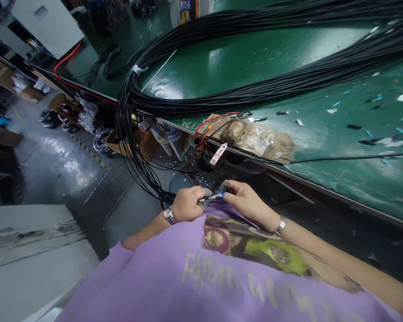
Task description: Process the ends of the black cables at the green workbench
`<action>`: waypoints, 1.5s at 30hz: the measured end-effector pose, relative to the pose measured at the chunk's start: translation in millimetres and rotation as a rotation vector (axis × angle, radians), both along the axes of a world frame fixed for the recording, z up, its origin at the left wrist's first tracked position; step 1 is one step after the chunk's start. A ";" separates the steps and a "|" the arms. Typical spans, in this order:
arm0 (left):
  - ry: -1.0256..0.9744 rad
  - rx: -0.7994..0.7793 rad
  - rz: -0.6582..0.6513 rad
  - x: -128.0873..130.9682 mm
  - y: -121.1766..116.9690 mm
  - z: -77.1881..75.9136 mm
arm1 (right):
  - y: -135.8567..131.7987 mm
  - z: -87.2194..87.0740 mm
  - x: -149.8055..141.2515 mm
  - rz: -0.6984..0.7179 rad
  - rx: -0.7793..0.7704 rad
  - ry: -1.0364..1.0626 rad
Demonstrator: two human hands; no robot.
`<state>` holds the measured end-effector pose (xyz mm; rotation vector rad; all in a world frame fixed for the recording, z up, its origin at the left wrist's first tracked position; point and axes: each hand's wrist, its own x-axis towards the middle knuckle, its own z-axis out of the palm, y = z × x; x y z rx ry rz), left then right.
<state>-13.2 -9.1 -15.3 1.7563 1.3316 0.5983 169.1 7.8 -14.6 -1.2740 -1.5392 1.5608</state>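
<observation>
A thick bundle of black cables bends over the table edge and hangs down, its ends running toward my left hand. That hand, with a watch on its wrist, is closed on a black cable close in front of my purple shirt. My right hand pinches its fingertips together just right of it, with a metal bracelet on the wrist. Greyish and blue wrapping covers several fingertips. What lies between my right fingertips is too small and blurred to make out.
The bundle loops across the green table. A worn wooden block, an orange-and-red wire cluster and a pink-white tag sit at its edge. Cable scraps lie on the right. A cardboard box stands below; a grey-white surface is left.
</observation>
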 end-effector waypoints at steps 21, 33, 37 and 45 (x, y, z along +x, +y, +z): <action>-0.694 -0.829 0.012 -33.7 21.4 -11.8 | 12.5 20.1 -8.8 0.461 1.104 -0.148; -0.648 -0.843 -0.013 -34.5 24.0 -14.2 | 13.6 22.0 -7.4 0.305 0.744 -0.057; -0.677 -0.850 -0.031 -33.8 25.1 -14.9 | 7.0 15.2 -13.6 0.213 0.470 -0.030; -0.766 -0.903 -0.067 -34.3 27.7 -19.7 | 3.7 16.6 -10.4 0.257 0.582 -0.040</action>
